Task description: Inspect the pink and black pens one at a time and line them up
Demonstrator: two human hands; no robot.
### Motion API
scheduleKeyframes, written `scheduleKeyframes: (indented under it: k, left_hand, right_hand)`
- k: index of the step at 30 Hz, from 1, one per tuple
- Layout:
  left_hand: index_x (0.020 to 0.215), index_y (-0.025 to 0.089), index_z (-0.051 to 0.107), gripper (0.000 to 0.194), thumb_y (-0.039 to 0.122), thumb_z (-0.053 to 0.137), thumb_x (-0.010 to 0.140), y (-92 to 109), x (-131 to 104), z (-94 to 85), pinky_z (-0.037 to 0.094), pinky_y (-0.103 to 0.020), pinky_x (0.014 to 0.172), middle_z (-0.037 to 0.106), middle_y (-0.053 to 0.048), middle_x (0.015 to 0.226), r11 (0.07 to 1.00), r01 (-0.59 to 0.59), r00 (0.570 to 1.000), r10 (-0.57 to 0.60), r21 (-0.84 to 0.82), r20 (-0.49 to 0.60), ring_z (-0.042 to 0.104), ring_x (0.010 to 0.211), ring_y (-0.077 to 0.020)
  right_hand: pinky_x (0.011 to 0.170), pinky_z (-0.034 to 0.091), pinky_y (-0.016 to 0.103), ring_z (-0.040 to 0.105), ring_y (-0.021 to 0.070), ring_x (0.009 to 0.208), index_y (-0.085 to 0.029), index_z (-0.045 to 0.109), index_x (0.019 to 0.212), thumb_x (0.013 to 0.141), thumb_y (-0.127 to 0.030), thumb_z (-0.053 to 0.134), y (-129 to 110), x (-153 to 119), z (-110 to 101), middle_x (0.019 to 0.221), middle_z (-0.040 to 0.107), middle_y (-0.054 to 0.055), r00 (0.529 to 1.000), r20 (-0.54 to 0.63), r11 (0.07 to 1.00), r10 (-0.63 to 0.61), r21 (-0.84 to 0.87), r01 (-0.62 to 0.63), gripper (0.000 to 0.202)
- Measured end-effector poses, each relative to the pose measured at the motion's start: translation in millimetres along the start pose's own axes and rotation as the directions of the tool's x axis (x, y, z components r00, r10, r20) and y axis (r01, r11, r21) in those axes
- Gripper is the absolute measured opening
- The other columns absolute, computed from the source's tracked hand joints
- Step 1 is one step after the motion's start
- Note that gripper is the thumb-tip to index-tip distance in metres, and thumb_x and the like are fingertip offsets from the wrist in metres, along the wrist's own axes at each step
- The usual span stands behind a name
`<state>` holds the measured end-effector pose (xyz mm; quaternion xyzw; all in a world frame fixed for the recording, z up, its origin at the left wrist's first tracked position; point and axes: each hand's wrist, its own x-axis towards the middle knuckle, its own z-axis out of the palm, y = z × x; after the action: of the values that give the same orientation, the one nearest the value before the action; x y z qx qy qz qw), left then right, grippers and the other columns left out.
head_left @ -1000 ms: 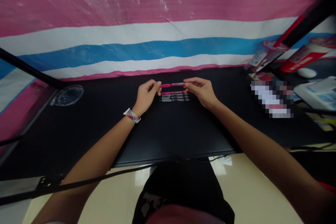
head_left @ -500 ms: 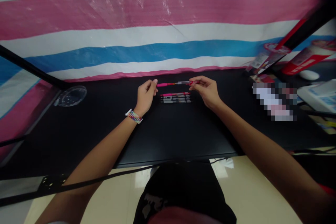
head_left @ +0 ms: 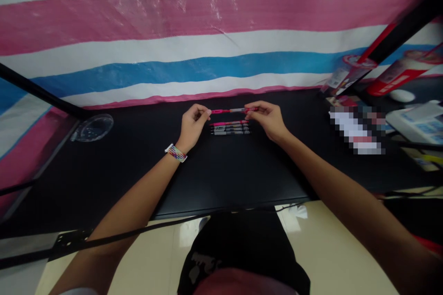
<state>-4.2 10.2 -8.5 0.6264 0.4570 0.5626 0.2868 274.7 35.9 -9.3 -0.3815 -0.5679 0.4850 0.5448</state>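
Note:
A pink pen (head_left: 232,110) with a clear barrel lies level between my two hands, behind a row of pens. My left hand (head_left: 194,122) pinches its left end between thumb and fingers. At the other end, the fingertips of my right hand (head_left: 268,119) grip the red tip part. Just in front, several pens lie side by side on the black table (head_left: 214,170): a pink pen (head_left: 228,123) at the back and grey-and-black pens (head_left: 230,132) nearer me. Both hands are closed, and their fingers partly hide the ends of the held pen.
A clear plastic lid (head_left: 93,127) lies at the left. Toward the right stand a clear cup (head_left: 346,76) with a red straw and a red-and-white cup (head_left: 401,73), near a white mouse (head_left: 401,96). A striped sheet (head_left: 207,14) hangs behind the table.
The pen has shifted slightly in my hands, its pink clip now showing toward me. My right hand has come a little to the left. The row of pens looks the same.

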Motion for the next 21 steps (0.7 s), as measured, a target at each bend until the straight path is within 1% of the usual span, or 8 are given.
scheduleKeyframes:
  k: [5,7,10,11,13,16,18,21]
  left_hand:
    - [0.067,0.023,0.062,0.062,0.065,0.059,0.112,3.7,-5.0,0.8,0.041,-0.031,0.058,0.051,0.003,0.055,0.995,0.020,0.998,-0.025,0.093,0.059,0.047,0.052,-0.0124]
    - [0.067,0.023,0.062,0.061,0.065,0.061,0.112,2.8,-4.8,0.9,0.042,-0.031,0.059,0.051,0.003,0.056,0.994,0.004,0.998,-0.010,0.107,0.057,0.048,0.053,-0.0125]
    - [0.095,0.024,0.074,0.039,0.062,0.085,0.097,0.8,-2.8,2.4,0.056,-0.032,0.080,0.075,-0.002,0.090,0.995,-0.088,0.995,0.086,0.036,0.043,0.072,0.084,-0.0166]
    - [0.109,0.025,0.075,0.041,0.060,0.090,0.093,0.4,-2.4,3.2,0.059,-0.033,0.088,0.079,-0.004,0.103,0.994,-0.105,0.994,0.105,0.007,0.044,0.075,0.095,-0.0185]
    - [0.126,0.027,0.073,0.043,0.060,0.083,0.100,0.0,-2.2,4.9,0.061,-0.035,0.090,0.079,-0.005,0.105,0.996,-0.080,0.994,0.083,-0.039,0.074,0.078,0.095,-0.0191]
    - [0.127,0.026,0.072,0.031,0.053,0.060,0.115,-0.2,-3.0,6.6,0.060,-0.035,0.081,0.072,-0.001,0.083,0.998,-0.032,0.993,0.037,-0.053,0.108,0.073,0.075,-0.0166]
    - [0.131,0.028,0.069,0.030,0.046,0.073,0.108,-0.8,-3.4,6.8,0.060,-0.037,0.087,0.075,-0.003,0.093,0.994,-0.106,0.990,0.107,-0.019,0.090,0.076,0.088,-0.0194]
    - [0.138,0.029,0.066,0.046,0.038,0.085,0.097,-1.7,-3.7,6.3,0.058,-0.042,0.100,0.077,-0.007,0.118,0.979,-0.201,0.978,0.198,0.039,0.068,0.075,0.113,-0.0249]
  right_hand:
    - [0.091,0.065,0.050,0.079,0.0247,0.081,-0.024,0.090,0.102,0.080,-0.035,0.094,-2.8,-9.8,9.4,0.084,0.083,0.006,0.994,0.103,0.999,0.048,-0.002,-0.048,0.024]
    - [0.093,0.065,0.051,0.079,0.0248,0.082,-0.024,0.091,0.102,0.080,-0.035,0.094,-3.5,-9.5,9.5,0.085,0.083,0.006,0.994,0.095,0.999,0.054,0.004,-0.054,0.025]
    - [0.091,0.066,0.050,0.078,0.0235,0.080,-0.024,0.091,0.102,0.078,-0.036,0.096,-4.3,-7.0,7.8,0.087,0.083,0.006,0.993,0.079,0.994,0.091,0.055,-0.095,0.027]
    - [0.090,0.066,0.049,0.078,0.0228,0.079,-0.024,0.091,0.102,0.077,-0.036,0.097,-4.7,-6.4,7.4,0.088,0.083,0.005,0.992,0.076,0.991,0.101,0.078,-0.107,0.028]
    - [0.089,0.066,0.047,0.077,0.0220,0.078,-0.024,0.091,0.101,0.076,-0.036,0.098,-5.4,-5.9,7.3,0.088,0.083,0.005,0.991,0.076,0.987,0.109,0.106,-0.117,0.028]
    - [0.091,0.065,0.048,0.077,0.0222,0.078,-0.024,0.091,0.100,0.075,-0.036,0.098,-6.0,-6.3,8.2,0.087,0.083,0.005,0.991,0.082,0.988,0.110,0.097,-0.118,0.029]
    - [0.092,0.066,0.048,0.077,0.0225,0.079,-0.024,0.090,0.099,0.075,-0.037,0.098,-5.4,-6.4,8.5,0.087,0.083,0.005,0.990,0.084,0.989,0.115,0.088,-0.123,0.029]
    - [0.091,0.065,0.048,0.077,0.0221,0.079,-0.024,0.090,0.099,0.075,-0.038,0.099,-3.8,-6.3,8.3,0.088,0.083,0.005,0.990,0.084,0.988,0.115,0.094,-0.123,0.029]
